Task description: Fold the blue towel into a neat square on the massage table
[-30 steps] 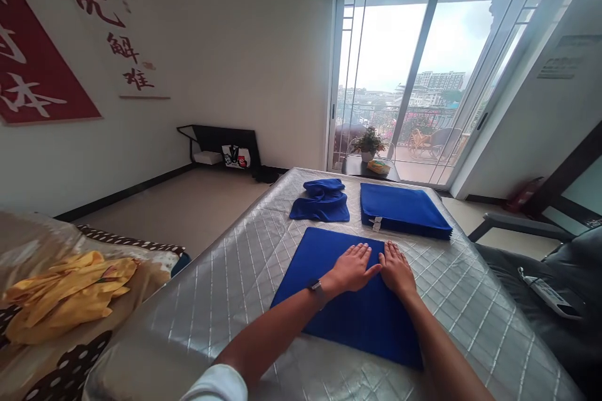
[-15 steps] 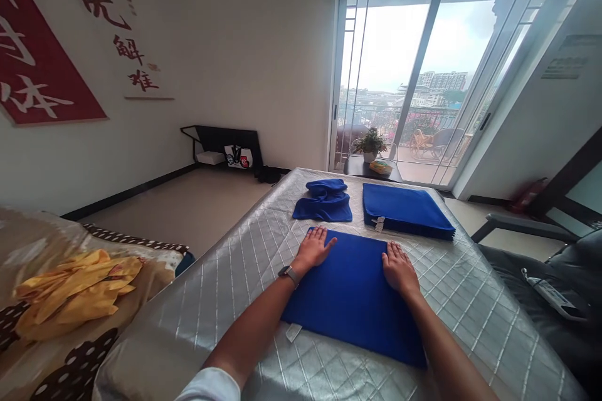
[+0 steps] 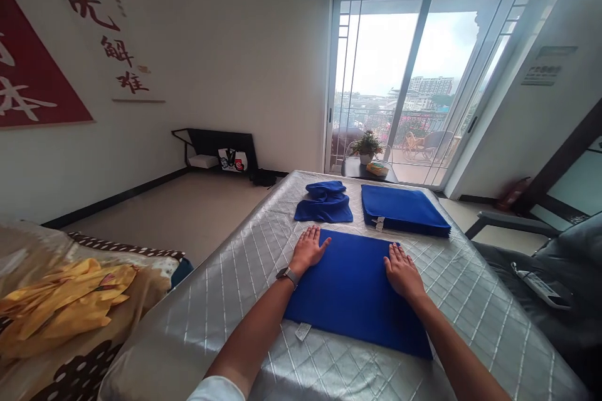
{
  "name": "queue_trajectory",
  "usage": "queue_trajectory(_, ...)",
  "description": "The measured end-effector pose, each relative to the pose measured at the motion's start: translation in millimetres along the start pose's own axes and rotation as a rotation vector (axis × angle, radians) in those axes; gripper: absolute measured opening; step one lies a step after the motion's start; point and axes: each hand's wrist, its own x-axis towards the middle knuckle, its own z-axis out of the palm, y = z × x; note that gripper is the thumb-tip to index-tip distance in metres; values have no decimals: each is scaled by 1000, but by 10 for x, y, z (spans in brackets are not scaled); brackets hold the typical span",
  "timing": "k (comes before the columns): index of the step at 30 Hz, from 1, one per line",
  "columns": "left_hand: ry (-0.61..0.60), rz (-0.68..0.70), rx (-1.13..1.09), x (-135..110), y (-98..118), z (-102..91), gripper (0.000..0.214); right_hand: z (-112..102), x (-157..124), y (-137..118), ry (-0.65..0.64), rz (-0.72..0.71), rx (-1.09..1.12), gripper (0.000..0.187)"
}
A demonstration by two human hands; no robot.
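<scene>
Smoothing step, by look of it: quilted silver table (image 3: 226, 301) fills near centre, blue towel (image 3: 352, 291) flat on it. Left hand (image 3: 308, 249) open, palm down on towel's far left corner; right hand (image 3: 401, 270) open, palm down on far right edge. Neither grips anything. Next move likely calls for pinching an edge to fold. Bare table left, right and near of towel; far side tighter: crumpled towel (image 3: 324, 202) and folded stack (image 3: 402, 210) just beyond. Small label (image 3: 303, 331) juts from near edge.
</scene>
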Motion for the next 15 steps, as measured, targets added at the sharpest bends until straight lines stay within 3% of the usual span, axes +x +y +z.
queue_trajectory(4,-47,-27,19,48,11,-91,79,74,-75,26,-16,12,26,65)
queue_trajectory(7,-65,-93,46,123,225,-184,83,76,-75,15,-16,29,50,64)
queue_trajectory(9,-34,-40,38,135,545,-197,84,64,-72,5,-19,39,66,64)
queue_trajectory(15,-71,408,-135,-112,1780,89,78,61,-112,34,-12,-16,12,61)
